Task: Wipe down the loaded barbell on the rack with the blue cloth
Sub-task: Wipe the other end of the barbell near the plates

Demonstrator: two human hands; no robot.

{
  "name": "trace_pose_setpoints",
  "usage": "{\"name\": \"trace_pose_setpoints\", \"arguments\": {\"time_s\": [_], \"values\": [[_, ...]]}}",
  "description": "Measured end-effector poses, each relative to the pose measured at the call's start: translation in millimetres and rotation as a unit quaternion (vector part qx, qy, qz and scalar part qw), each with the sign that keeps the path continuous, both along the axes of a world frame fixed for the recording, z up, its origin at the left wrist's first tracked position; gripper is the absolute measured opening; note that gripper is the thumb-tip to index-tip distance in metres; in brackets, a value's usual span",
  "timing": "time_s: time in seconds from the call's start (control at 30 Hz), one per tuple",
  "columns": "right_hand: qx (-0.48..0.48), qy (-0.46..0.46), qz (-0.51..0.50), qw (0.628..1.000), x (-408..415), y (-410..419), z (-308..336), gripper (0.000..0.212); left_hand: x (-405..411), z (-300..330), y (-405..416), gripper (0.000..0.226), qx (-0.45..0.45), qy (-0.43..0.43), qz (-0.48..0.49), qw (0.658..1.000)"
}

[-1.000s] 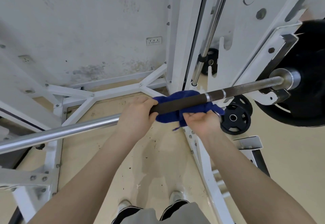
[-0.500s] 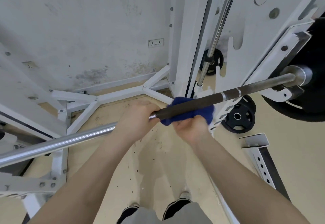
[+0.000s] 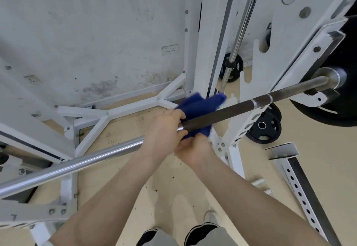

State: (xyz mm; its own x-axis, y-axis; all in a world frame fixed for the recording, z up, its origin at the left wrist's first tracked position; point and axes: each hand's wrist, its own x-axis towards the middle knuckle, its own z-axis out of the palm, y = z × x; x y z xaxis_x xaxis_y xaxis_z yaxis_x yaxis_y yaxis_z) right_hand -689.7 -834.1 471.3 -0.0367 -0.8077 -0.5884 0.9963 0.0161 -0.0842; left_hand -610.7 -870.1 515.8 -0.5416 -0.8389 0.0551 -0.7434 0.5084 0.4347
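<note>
Left hand: the left hand (image 3: 164,129) is curling over the barbell (image 3: 222,112) from above, fingers wrapping the shaft right where the shiny section is meeting the dark knurled section.
Right hand: the right hand (image 3: 193,150) is sitting just below the bar, touching the left hand, and is pinching the lower edge of the blue cloth (image 3: 201,106); how its fingertips are lying under the cloth I cannot tell.
Blue cloth: it is draping around the knurled part of the bar just beside the left hand, one flap standing up behind the bar and blurred, the other hanging below the bar into the right hand.
Barbell: it is running diagonally from lower left to upper right, its right end sitting in the hook of the white rack (image 3: 210,33).
Loaded plate: a large black plate (image 3: 336,110) is sitting on the sleeve at the right edge, partly cut off by the frame.
Floor items: a smaller black plate (image 3: 268,128) is leaning near the rack's perforated upright, well below the bar; another is showing behind the vertical chrome rod (image 3: 241,23).
Person: the shoes (image 3: 210,216) are standing on the beige floor (image 3: 318,158) beneath the forearms.
</note>
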Motion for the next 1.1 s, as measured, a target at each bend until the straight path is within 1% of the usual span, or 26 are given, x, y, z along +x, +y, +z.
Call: {"name": "trace_pose_setpoints", "arguments": {"time_s": [0.07,0.13,0.2,0.27,0.33,0.37,0.4,0.43,0.47,0.5,0.53,0.57,0.6,0.63,0.67,0.7,0.73,0.8,0.83,0.87,0.9,0.97,1.0,1.03,1.1], "values": [[0.027,-0.025,0.026,0.999,-0.2,1.2,8.9,0.036,-0.5,1.1,-0.9,0.021,-0.01,-0.013,-0.001,1.0],[0.044,0.01,0.006,0.999,-20.0,6.7,14.7,0.042,0.4,1.1,-0.8,0.019,-0.001,-0.014,0.002,1.0],[0.045,0.022,-0.075,0.996,-46.9,9.7,16.2,0.04,1.2,-0.1,0.9,0.019,0.011,-0.001,0.006,1.0],[0.069,0.061,-0.126,0.988,-63.3,3.6,18.7,0.033,0.7,-0.9,3.4,0.017,0.0,0.003,0.009,1.0],[0.082,0.125,-0.118,0.982,-54.9,-1.3,11.0,0.034,-0.4,-0.8,5.8,0.017,-0.006,-0.002,0.015,1.0],[0.121,0.166,-0.088,0.975,-41.2,-2.6,11.9,0.036,-0.8,-1.2,6.2,0.018,-0.004,-0.004,0.018,1.0],[0.164,0.182,-0.063,0.968,-29.7,-6.5,7.6,0.031,-1.8,-1.2,5.8,0.019,0.003,-0.006,0.021,1.0],[0.175,0.162,-0.034,0.97,-19.6,-4.7,10.1,0.021,-2.9,-0.6,5.3,0.02,0.016,-0.007,0.027,0.999],[0.16,0.104,-0.012,0.982,-15.4,-0.4,13.8,0.01,-4.2,0.7,4.6,0.021,0.033,-0.011,0.034,0.999],[0.172,0.106,0.02,0.979,-17.7,2.4,17.9,0.009,-5.6,3.0,3.6,0.021,0.049,-0.016,0.037,0.998],[0.179,0.097,0.02,0.979,-25.5,4.7,22.5,0.01,-7.3,5.8,2.5,0.019,0.058,-0.028,0.037,0.997],[0.184,0.107,-0.005,0.977,-40.6,8.0,23.1,0.013,-9.0,8.6,1.5,0.017,0.059,-0.047,0.034,0.997],[0.183,0.065,-0.06,0.979,-57.8,7.7,24.8,0.015,-11.3,11.5,1.0,0.015,0.056,-0.069,0.031,0.996],[0.209,0.061,-0.076,0.973,-76.2,5.8,32.0,0.015,-13.5,13.7,1.5,0.015,0.05,-0.087,0.03,0.995],[0.215,0.089,-0.089,0.968,-94.6,1.5,30.9,0.016,-16.1,14.2,2.4,0.015,0.041,-0.096,0.032,0.994],[0.216,0.079,-0.116,0.966,-103.9,-0.1,29.7,0.017,-19.4,13.6,4.0,0.015,0.032,-0.094,0.033,0.994],[0.203,0.09,-0.133,0.966,-104.9,5.3,27.3,0.015,-23.9,12.6,6.1,0.016,0.03,-0.085,0.034,0.995],[0.137,0.009,-0.178,0.974,-96.5,6.6,24.1,0.009,-36.1,9.5,10.3,0.021,0.038,-0.059,0.026,0.997],[0.098,-0.013,-0.165,0.981,-85.4,6.6,22.5,0.012,-43.6,8.6,11.5,0.024,0.04,-0.05,0.014,0.998],[0.078,0.017,-0.11,0.991,-73.9,8.4,23.5,0.015,-51.7,7.6,12.2,0.028,0.038,-0.043,0.003,0.998],[0.082,0.039,-0.065,0.994,-71.8,8.5,18.6,0.018,-59.9,7.3,13.2,0.031,0.031,-0.034,-0.006,0.999],[0.13,0.085,0.004,0.988,-91.6,8.9,26.8,0.035,-76.0,6.9,13.8,0.036,-0.001,-0.014,-0.016,1.0],[0.141,0.069,0.0,0.988,-110.1,9.8,30.5,0.035,-84.0,6.8,14.1,0.036,-0.018,-0.007,-0.018,1.0],[0.153,0.032,-0.027,0.987,-130.1,10.2,28.8,0.029,-92.0,6.6,14.7,0.036,-0.029,-0.003,-0.02,0.999],[0.188,-0.005,-0.087,0.978,-158.9,4.6,27.6,0.009,-106.8,4.9,15.9,0.036,-0.04,-0.004,-0.03,0.999]]}}
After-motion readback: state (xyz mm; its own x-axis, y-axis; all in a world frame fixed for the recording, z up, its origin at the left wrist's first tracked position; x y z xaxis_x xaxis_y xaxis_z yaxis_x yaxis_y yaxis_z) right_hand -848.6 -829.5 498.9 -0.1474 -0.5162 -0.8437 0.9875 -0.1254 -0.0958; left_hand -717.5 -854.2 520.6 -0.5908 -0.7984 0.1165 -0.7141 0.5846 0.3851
